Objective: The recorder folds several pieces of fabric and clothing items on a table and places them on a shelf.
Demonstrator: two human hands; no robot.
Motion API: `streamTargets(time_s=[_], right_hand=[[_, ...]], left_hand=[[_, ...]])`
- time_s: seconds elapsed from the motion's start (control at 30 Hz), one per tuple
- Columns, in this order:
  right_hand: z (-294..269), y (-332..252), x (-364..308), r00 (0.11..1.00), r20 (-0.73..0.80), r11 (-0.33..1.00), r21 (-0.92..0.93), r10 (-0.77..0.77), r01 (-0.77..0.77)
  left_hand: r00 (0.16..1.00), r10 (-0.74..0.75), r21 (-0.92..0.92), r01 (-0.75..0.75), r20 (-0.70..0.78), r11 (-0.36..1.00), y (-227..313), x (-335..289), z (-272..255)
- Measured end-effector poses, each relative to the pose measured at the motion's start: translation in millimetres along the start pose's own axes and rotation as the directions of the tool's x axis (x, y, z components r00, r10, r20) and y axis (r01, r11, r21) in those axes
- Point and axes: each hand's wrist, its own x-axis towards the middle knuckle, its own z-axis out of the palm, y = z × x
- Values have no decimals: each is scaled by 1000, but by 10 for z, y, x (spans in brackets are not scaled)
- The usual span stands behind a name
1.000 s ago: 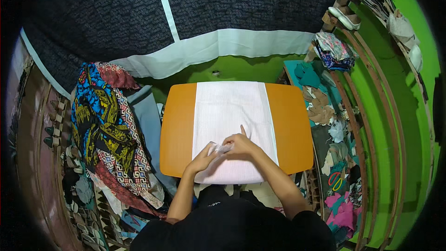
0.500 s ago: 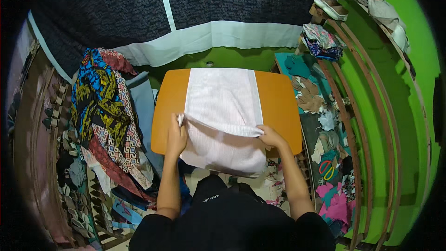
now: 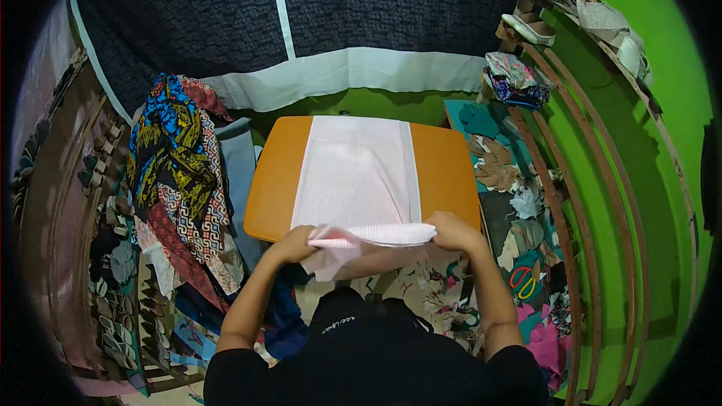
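Observation:
A pale pink, finely striped cloth (image 3: 353, 173) lies lengthwise down the middle of an orange table (image 3: 444, 169). Its near end is lifted and bunched into a band at the table's front edge. My left hand (image 3: 295, 243) is closed on the left end of that band, where a loose flap hangs down. At the right end, my right hand (image 3: 451, 231) grips the same cloth. Part of the fabric droops below the table edge between my hands. My fingertips are partly hidden by the folds.
Patterned fabrics (image 3: 177, 173) are heaped at the left. On the right, a low surface holds fabric scraps (image 3: 492, 162) and scissors with red and yellow handles (image 3: 523, 282). Wooden racks (image 3: 594, 143) with shoes flank both sides. A dark curtain (image 3: 391, 7) hangs behind; scraps litter the floor.
Both hands have come nearer to me, drawing the held part of the cloth to the table's front edge. The band between them is now bunched thicker, and the cloth on the table has shifted.

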Motion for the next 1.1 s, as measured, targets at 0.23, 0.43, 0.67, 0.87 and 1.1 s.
streamTargets(time_s=[0.23,0.43,0.67,0.87,1.1], right_hand=[[-607,-452,77,999,43,778,627,22,-44],[-1004,-238,306,966,258,971,232,-3,-59],[-1694,77,1748,992,4,984,-126,126,-125],[-733,712,2752,505,-785,816,2,360,-578],[1056,1049,2113,432,-438,559,216,789,-801]], left_hand=[[973,-47,-708,-133,-228,693,165,-88,-544],[986,148,-534,-168,-81,829,466,-34,-1494],[900,-22,-137,-42,-435,990,-180,1283,-2301],[765,-139,-451,-213,-629,867,-664,2850,-1637],[774,-611,-256,565,-164,784,-1239,2314,200]])
